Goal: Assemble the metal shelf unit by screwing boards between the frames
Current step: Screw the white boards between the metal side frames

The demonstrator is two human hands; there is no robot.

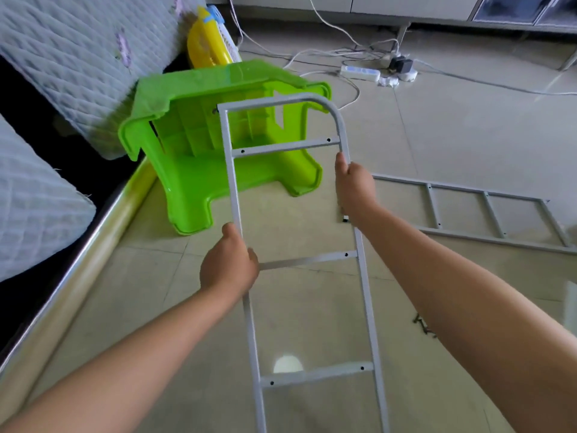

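Head view: the left hand (229, 265) grips the left rail of the grey frame (282, 148), fingers wrapped around it, and the right hand (356, 187) grips the right rail higher up. Beyond the fingertips the frame's rounded top is close to the green stool (199, 170); it may knock it. A second frame (487, 214) lies on the floor, right of the right hand; the held frame could catch on it
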